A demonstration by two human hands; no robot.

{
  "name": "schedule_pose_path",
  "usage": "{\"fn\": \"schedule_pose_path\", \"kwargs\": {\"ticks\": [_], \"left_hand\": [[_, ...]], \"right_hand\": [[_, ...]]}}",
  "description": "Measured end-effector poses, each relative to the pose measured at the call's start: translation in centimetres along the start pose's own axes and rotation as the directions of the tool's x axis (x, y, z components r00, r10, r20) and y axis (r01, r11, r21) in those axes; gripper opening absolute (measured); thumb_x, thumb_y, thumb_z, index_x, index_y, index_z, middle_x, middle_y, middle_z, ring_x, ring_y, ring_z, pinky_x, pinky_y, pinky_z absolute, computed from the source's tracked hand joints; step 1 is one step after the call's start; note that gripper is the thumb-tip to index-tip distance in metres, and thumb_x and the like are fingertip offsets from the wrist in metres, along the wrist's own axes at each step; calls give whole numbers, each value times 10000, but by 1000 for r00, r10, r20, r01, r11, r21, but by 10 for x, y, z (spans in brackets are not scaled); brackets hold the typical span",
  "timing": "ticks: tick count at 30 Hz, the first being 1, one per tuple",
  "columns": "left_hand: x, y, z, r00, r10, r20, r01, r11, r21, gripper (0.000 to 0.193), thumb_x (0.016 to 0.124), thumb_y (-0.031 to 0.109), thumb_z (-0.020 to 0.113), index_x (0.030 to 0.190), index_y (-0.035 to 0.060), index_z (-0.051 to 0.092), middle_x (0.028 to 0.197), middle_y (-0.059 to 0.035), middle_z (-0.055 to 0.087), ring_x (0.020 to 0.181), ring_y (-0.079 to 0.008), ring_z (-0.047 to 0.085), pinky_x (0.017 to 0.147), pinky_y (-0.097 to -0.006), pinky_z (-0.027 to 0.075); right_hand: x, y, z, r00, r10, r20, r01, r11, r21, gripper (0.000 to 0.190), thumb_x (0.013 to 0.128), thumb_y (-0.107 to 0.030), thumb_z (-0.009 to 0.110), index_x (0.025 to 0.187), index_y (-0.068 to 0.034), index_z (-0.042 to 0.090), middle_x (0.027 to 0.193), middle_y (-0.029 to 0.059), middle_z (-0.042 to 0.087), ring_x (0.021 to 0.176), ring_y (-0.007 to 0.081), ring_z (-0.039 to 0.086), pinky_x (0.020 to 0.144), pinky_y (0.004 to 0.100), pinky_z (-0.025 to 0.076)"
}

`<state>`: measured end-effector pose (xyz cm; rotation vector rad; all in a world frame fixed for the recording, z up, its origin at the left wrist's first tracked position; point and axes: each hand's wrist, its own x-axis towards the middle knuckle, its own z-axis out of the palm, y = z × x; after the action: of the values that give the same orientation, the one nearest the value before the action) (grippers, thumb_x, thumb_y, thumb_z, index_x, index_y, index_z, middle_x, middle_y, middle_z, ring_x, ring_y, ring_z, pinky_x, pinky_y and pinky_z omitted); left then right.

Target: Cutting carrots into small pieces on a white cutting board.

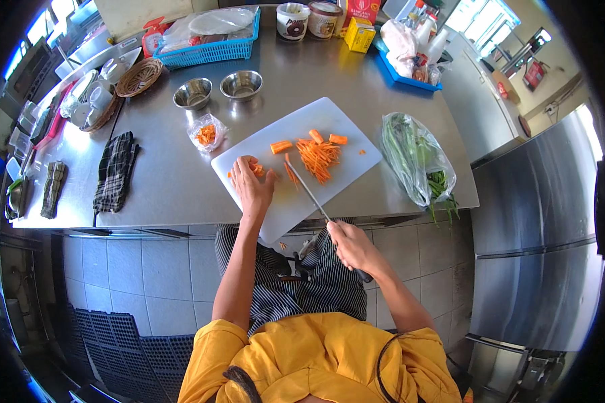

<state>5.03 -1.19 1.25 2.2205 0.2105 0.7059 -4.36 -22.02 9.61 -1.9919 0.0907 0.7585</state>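
Observation:
My right hand (350,245) grips the black handle of a kitchen knife (310,194). Its blade lies across a white cutting board (348,118), with the tip by a few carrot strips (291,171). My left hand (252,186) is cupped over cut carrot pieces (256,170) at the board's left side, thumb apart from the fingers; its palm side is hidden, so I cannot tell whether it grips them. Right of the blade lies a pile of julienned carrot (318,158). Short carrot chunks (281,147) lie behind and beside the pile. The board's near corner overhangs the table edge.
A plastic bag of diced carrot (205,134) and two steel bowls (241,84) stand behind the board. To the right lies a bag of green vegetables (416,156). Blue basket (206,58), blue tray (408,83) and plaid cloth (115,171) share the steel table (156,186).

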Motion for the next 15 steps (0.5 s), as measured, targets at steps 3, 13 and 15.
{"fn": "schedule_pose_path", "kwargs": {"ticks": [3, 13, 15], "left_hand": [[0, 1, -3, 994, -53, 94, 62, 994, -91, 309, 684, 63, 665, 940, 61, 492, 837, -81, 561, 861, -269, 489, 824, -392, 329], [2, -2, -18, 983, 14, 183, 56, 927, -371, 314, 764, -171, 375, 973, 21, 511, 887, -121, 636, 877, -246, 622, 775, -307, 471], [2, -2, -20, 965, 5, 262, 96, 924, -371, 383, 765, -186, 351, 1039, 25, 516, 985, -134, 624, 967, -252, 607, 832, -308, 458]], "right_hand": [[2, 6, -2, 948, -308, -75, 286, 933, -219, 477, 945, -408, 311, 797, 25, 441, 576, 174, 501, 568, 324, 563, 536, 396, 458], [14, -3, 15, 998, -7, 57, -3, 984, 178, 429, 935, -437, 351, 745, -57, 413, 491, 21, 415, 356, 85, 395, 312, 234, 324], [14, 2, 17, 998, 3, 59, -15, 980, 196, 420, 939, -433, 344, 756, -60, 404, 486, 13, 404, 350, 83, 381, 309, 229, 323]]}}
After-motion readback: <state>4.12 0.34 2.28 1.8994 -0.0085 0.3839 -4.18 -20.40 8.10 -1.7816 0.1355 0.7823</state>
